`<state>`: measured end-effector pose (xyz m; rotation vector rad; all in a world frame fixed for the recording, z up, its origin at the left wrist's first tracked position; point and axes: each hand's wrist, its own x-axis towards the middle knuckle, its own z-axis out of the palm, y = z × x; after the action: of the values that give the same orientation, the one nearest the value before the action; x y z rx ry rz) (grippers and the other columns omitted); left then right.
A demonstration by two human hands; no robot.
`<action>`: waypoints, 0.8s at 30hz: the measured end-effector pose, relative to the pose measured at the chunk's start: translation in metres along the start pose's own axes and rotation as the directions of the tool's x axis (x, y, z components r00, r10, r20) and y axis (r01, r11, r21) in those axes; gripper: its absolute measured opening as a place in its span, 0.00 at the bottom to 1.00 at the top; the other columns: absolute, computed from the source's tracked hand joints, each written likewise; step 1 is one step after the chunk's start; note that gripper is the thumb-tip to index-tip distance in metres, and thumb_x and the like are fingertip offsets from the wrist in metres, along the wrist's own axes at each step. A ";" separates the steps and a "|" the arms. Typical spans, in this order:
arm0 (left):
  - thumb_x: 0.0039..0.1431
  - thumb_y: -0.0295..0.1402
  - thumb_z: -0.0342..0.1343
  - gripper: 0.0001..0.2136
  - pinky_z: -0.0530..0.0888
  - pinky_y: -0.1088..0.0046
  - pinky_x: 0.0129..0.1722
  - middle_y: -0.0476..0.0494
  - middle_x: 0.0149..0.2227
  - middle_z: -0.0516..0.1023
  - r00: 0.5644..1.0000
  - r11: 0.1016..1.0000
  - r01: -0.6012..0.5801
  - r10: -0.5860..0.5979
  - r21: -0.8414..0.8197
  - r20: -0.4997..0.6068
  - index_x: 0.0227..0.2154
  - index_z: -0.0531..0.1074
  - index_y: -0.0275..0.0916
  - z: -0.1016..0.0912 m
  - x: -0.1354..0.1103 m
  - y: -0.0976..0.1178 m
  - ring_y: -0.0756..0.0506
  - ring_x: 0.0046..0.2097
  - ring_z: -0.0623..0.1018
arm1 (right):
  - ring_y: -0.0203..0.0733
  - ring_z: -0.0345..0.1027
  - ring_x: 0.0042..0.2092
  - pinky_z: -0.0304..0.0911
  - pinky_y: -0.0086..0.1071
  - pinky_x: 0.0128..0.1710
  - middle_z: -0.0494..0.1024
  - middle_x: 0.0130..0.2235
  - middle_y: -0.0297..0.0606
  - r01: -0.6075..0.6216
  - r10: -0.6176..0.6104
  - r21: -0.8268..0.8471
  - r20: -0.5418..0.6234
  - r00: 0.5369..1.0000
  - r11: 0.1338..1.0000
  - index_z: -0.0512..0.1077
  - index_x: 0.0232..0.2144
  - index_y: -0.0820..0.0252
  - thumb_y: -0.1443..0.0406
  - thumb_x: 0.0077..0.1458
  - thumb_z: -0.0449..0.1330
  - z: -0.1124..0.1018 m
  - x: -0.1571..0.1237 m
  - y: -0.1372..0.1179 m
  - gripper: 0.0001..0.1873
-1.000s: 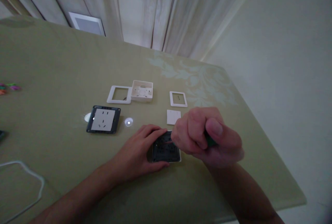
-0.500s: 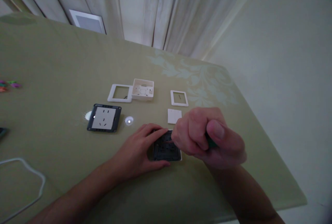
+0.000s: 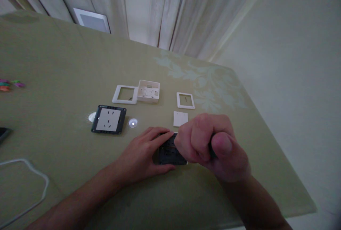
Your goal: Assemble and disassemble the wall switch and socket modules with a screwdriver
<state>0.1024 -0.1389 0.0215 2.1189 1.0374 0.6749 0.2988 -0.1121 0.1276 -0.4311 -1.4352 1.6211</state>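
My left hand (image 3: 145,151) rests on the olive tablecloth and grips the left side of a dark square switch module (image 3: 169,153), thumb at its near edge, fingers on its far edge. My right hand (image 3: 210,144) is a fist over the module's right side, closed round a dark green tool handle (image 3: 211,148); the tool's tip is hidden behind my fingers. Just beyond lie a small white square cover plate (image 3: 180,118) and a white frame (image 3: 185,100).
A socket module with a white face in a dark frame (image 3: 108,119) lies left of centre. A white frame (image 3: 125,94) and white back box (image 3: 148,90) sit farther back. A white cable (image 3: 26,183) loops at the left; coloured bits (image 3: 10,85) lie far left. The table edge (image 3: 298,180) runs right.
My right fist has dropped slightly lower and closer over the module. My left hand keeps its hold. The view has shifted a little.
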 end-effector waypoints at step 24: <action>0.61 0.39 0.73 0.13 0.78 0.45 0.64 0.41 0.64 0.78 1.000 1.000 -0.028 0.028 -0.003 -0.011 0.46 0.81 0.46 0.002 0.001 -0.001 0.30 0.63 0.78 | 0.34 0.61 0.24 0.62 0.31 0.28 0.66 0.24 0.29 0.093 -0.096 -0.061 -0.063 0.993 0.994 0.64 0.22 0.57 0.51 0.73 0.63 0.013 0.002 -0.003 0.29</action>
<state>0.1033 -0.1386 0.0196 2.1327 1.0138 0.7017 0.2894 -0.1183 0.1346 -0.4392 -1.4339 1.4801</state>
